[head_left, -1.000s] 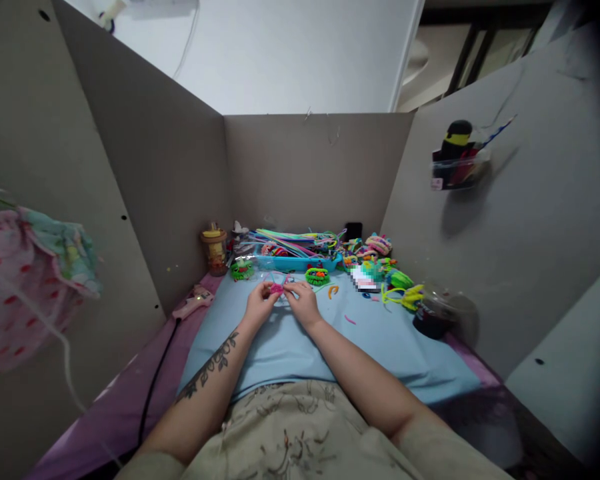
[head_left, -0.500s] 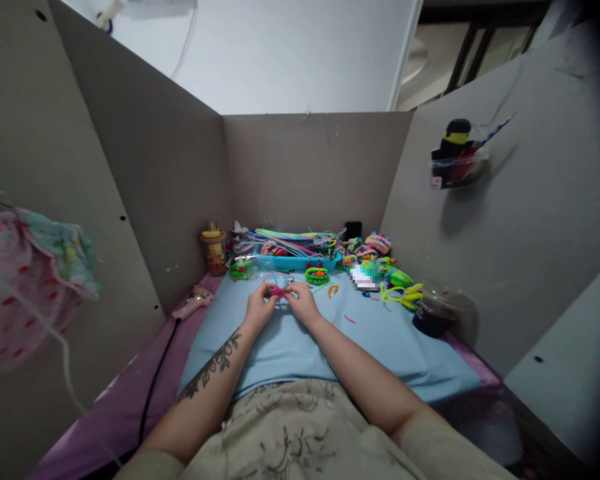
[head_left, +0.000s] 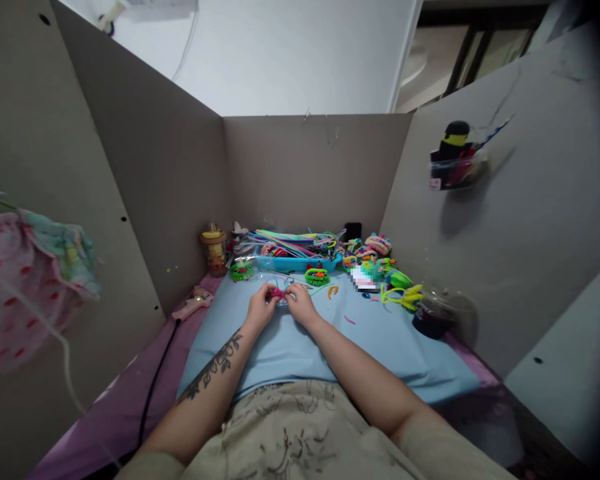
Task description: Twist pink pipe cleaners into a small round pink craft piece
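Observation:
Between both hands, above the blue cloth (head_left: 290,347), is a small bundle of bent pink pipe cleaner (head_left: 279,293). The fingers of my left hand (head_left: 261,305) pinch its left side. My right hand (head_left: 301,303) pinches it from the right, fingertips close to the left ones. Part of the bundle is hidden behind the fingers. Just beyond the hands sit a green pipe-cleaner figure (head_left: 317,275) and, further left, another green figure (head_left: 242,269). A curled orange piece (head_left: 333,292) and a short pink piece (head_left: 349,320) lie right of my right hand.
A blue tray (head_left: 305,264) full of long coloured pipe cleaners stands at the back. On the left lies a pink glue gun (head_left: 194,303) with a black cord, near a lidded cup (head_left: 214,252). A dark container (head_left: 433,317) stands right. Grey panels (head_left: 315,173) enclose the table.
Both hands stay in nearly the same spot, still pinching the pink pipe cleaner. Its shape between the fingers looks slightly turned. Nothing else on the table has visibly moved.

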`<action>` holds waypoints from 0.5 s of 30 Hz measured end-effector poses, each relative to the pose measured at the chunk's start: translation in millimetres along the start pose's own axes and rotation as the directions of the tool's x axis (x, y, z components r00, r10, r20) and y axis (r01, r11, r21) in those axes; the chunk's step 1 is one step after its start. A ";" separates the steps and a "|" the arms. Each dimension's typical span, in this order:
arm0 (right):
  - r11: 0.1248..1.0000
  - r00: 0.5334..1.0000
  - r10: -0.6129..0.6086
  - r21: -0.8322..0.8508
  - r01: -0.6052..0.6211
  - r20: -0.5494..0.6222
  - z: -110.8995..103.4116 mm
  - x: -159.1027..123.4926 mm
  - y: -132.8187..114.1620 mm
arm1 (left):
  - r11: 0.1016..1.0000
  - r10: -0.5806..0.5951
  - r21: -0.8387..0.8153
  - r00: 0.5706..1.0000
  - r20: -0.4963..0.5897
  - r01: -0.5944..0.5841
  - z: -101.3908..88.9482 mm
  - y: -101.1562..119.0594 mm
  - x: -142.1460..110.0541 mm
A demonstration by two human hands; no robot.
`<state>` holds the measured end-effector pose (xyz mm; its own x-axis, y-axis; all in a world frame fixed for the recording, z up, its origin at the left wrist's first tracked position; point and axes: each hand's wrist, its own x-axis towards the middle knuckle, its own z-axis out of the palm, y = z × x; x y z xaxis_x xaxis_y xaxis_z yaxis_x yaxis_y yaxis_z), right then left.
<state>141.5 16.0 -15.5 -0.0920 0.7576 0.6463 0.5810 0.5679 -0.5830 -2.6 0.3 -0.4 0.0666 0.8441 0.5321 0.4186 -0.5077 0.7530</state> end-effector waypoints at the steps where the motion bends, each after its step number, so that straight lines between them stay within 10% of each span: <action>1: 1.000 1.000 0.005 -0.002 -0.005 0.009 0.9 0.0 0.3 | 1.000 0.005 0.003 1.000 -0.003 -0.005 0.2 -0.7 0.1; 15: 0.992 0.998 0.064 0.110 -0.065 0.013 -4.2 -2.4 -10.0 | 1.000 0.008 0.009 1.000 -0.015 -0.008 -1.6 3.6 -1.2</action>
<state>139.4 7.1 -9.2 -0.0646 0.7964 0.6013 0.4933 0.5492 -0.6745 -2.7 -2.8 2.4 0.0568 0.8371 0.5441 0.4259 -0.5132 0.7451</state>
